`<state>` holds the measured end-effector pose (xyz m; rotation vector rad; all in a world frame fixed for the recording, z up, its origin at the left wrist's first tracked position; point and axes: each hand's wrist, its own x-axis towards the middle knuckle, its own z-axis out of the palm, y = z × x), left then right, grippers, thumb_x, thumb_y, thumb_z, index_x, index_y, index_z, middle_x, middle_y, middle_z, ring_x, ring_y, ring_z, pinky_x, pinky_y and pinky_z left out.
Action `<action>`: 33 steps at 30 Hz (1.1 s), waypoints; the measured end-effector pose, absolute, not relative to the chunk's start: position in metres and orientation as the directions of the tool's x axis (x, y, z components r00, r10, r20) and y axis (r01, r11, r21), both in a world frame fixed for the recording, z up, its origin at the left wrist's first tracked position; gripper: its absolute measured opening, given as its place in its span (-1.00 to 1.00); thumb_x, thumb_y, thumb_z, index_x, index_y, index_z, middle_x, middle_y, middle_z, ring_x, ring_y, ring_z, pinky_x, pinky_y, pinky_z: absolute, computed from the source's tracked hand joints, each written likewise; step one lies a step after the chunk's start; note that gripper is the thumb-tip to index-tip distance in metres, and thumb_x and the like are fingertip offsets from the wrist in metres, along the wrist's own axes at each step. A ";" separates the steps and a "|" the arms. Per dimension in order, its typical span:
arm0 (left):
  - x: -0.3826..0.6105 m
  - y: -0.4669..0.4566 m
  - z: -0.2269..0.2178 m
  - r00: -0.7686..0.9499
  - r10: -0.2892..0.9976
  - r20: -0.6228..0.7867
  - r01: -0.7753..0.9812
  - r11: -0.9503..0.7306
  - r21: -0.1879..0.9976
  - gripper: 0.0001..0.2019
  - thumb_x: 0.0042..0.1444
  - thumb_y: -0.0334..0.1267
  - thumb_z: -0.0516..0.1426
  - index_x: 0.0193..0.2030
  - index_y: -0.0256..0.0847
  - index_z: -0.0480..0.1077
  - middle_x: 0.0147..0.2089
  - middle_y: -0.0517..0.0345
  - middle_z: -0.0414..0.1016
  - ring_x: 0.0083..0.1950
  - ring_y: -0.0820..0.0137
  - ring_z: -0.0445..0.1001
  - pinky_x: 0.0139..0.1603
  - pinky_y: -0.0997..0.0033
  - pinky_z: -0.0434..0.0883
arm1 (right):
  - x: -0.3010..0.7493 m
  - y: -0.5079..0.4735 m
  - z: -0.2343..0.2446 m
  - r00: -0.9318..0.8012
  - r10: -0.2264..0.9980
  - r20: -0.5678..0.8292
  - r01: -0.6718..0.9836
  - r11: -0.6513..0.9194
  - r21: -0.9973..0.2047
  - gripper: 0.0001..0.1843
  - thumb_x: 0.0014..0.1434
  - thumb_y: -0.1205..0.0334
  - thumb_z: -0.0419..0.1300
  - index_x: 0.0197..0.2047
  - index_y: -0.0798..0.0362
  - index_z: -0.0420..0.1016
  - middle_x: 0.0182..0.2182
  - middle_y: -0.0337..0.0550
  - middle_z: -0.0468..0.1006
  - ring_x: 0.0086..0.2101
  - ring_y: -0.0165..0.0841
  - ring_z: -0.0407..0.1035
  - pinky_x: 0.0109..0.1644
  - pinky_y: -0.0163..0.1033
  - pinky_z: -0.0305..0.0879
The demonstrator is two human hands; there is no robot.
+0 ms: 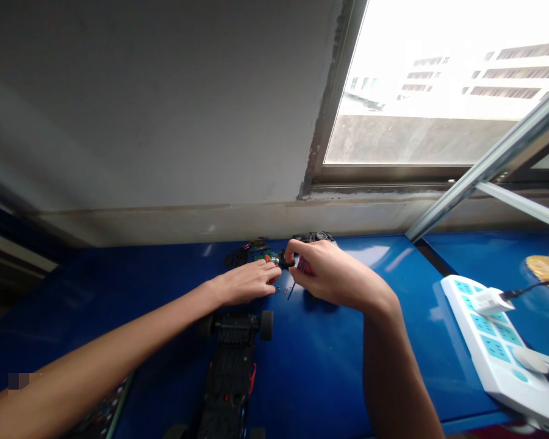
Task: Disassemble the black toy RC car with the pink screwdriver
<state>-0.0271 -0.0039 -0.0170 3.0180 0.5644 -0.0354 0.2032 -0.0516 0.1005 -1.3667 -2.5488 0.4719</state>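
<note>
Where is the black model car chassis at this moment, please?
In the head view the chassis lies on the blue table, low and left of centre, just below the left hand.

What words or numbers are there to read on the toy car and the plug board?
None can be read.
Black toy car chassis: no text shows.
White power strip with teal sockets: no legible marks.
Small black part pinched by the right hand: too small and blurred.
Pale buildings outside: no signs legible.
</note>
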 end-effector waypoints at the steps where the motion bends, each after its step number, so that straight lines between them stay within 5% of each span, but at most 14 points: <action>1: -0.028 -0.003 -0.018 0.933 0.359 -0.034 0.360 -0.931 0.059 -0.75 0.39 -0.35 0.07 -0.28 -0.24 0.52 0.00 0.00 0.50 -0.02 0.19 0.36 0.05 0.23 0.20 | 0.203 -0.052 0.101 -0.546 0.837 0.031 0.771 0.517 -0.372 -0.83 0.31 0.29 0.16 -0.05 -0.01 0.50 -0.40 -0.21 0.54 -0.38 -0.37 0.34 -0.31 -0.28 0.00; 33: -0.032 -0.008 -0.008 0.904 0.428 0.012 0.425 -0.901 0.089 -0.77 0.35 -0.37 0.12 -0.32 -0.19 0.55 -0.11 0.06 0.49 -0.08 0.26 0.37 -0.01 0.29 0.30 | 0.202 -0.053 0.099 -0.546 0.836 0.051 0.752 0.517 -0.409 -0.86 0.29 0.31 0.18 -0.09 -0.03 0.51 -0.43 -0.26 0.55 -0.42 -0.39 0.35 -0.34 -0.31 0.05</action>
